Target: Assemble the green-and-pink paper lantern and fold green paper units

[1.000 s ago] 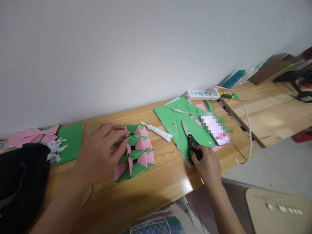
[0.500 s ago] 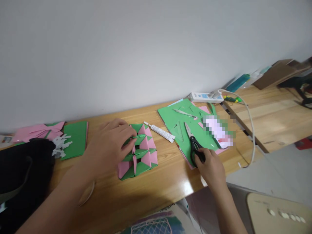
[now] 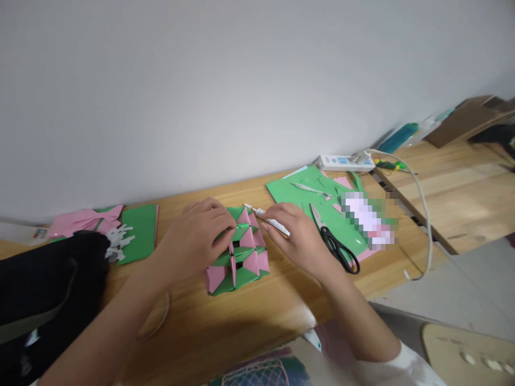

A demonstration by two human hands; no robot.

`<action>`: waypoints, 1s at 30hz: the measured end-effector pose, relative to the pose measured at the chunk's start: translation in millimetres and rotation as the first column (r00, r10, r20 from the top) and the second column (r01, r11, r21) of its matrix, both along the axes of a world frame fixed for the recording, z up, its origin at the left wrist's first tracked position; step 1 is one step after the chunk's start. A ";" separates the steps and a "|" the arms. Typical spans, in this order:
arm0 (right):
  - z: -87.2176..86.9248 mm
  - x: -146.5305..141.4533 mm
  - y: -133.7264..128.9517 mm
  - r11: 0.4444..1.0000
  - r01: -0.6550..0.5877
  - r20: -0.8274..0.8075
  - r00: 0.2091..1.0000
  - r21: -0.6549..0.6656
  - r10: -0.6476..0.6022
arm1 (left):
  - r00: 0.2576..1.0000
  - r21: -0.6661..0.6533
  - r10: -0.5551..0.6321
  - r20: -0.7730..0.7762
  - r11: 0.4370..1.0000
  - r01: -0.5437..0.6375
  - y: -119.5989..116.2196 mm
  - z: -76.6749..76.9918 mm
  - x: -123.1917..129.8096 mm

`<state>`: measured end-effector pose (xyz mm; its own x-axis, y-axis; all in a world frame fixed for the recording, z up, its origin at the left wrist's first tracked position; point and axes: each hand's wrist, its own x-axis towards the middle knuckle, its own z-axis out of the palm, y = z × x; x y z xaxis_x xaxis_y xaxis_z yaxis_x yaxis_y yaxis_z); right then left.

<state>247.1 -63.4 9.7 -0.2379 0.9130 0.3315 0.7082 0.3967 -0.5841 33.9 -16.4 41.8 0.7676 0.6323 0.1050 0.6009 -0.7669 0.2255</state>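
Observation:
A structure of folded pink and green paper (image 3: pixel 245 257) rests on the wooden table. My left hand (image 3: pixel 197 233) grips its upper left part, with the fingers pinched on a green fold. Just right of the structure, my right hand (image 3: pixel 295 236) is over a white glue tube (image 3: pixel 277 225), fingers closed around its middle; the tube still lies slanted near the table surface. Black-handled scissors (image 3: pixel 336 246) lie on the green paper sheets (image 3: pixel 285 188), to the right of my right hand.
A green paper stack (image 3: pixel 140 230), white paper scraps (image 3: pixel 116 241), pink folded pieces (image 3: pixel 84 220) and a black cloth item (image 3: pixel 56 289) are at left. A power strip (image 3: pixel 344 162) and its white cable (image 3: pixel 427 230) are at back right, beyond a blurred phone-like object (image 3: pixel 364 217).
My right hand has let go of the scissors and moved left onto the glue tube. The scissors now lie on the sheets. My left hand keeps its grip; the view has shifted slightly.

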 end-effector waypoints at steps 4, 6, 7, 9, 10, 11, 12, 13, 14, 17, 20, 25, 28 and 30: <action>6.4 -7.5 26.1 0.977 -0.212 0.130 0.969 -0.007 0.211 | 0.999 0.041 -0.004 0.043 0.999 0.002 -0.7 -2.5 0.3; 9.4 -6.6 32.5 0.954 -0.292 0.172 0.938 -0.070 0.300 | 0.999 0.058 0.000 0.054 0.998 -0.003 -1.4 -4.0 0.2; 11.1 -6.1 34.4 0.945 -0.314 0.184 0.927 -0.095 0.326 | 0.999 0.064 0.005 0.054 0.998 -0.008 -1.7 -4.3 -0.1; 14.6 -5.6 36.5 0.935 -0.333 0.206 0.913 -0.123 0.353 | 0.998 0.084 0.015 0.066 0.996 -0.020 -2.6 -4.1 -1.1; 16.3 -5.8 37.3 0.931 -0.340 0.216 0.907 -0.130 0.361 | 0.996 0.103 0.017 0.084 0.994 -0.026 -3.2 -3.5 -1.9; 17.7 -6.1 38.2 0.928 -0.346 0.226 0.901 -0.137 0.369 | 0.995 0.124 0.021 0.100 0.992 -0.033 -4.1 -2.6 -3.0; 18.9 -6.6 39.4 0.925 -0.351 0.235 0.896 -0.144 0.376 | 0.992 0.155 0.026 0.120 0.987 -0.044 -5.4 -1.6 -4.2; 19.8 -7.1 40.9 0.922 -0.356 0.242 0.891 -0.149 0.384 | 0.990 0.188 0.030 0.140 0.981 -0.056 -7.0 -0.5 -5.5; 20.3 -7.6 42.7 0.918 -0.365 0.247 0.886 -0.153 0.393 | 0.988 0.212 0.039 0.153 0.975 -0.071 -9.1 0.3 -6.8; 20.1 -8.3 49.3 0.899 -0.405 0.244 0.866 -0.166 0.436 | 0.983 0.233 0.071 0.167 0.966 -0.109 -16.4 0.4 -10.0; 18.7 -8.2 54.5 0.885 -0.434 0.221 0.858 -0.171 0.463 | 0.981 0.214 0.096 0.170 0.968 -0.132 -23.1 -4.7 -11.4; 19.4 -7.6 55.3 0.883 -0.437 0.207 0.860 -0.170 0.466 | 0.980 0.220 0.101 0.169 0.966 -0.138 -27.8 -15.9 -11.2; 20.1 -8.8 54.3 0.883 -0.435 0.214 0.859 -0.178 0.466 | 0.980 0.256 0.105 0.170 0.955 -0.147 -28.3 -18.9 -10.5; 20.0 -10.3 54.3 0.888 -0.424 0.222 0.862 -0.176 0.455 | 0.983 0.293 0.092 0.158 0.946 -0.135 -28.5 -19.5 -9.8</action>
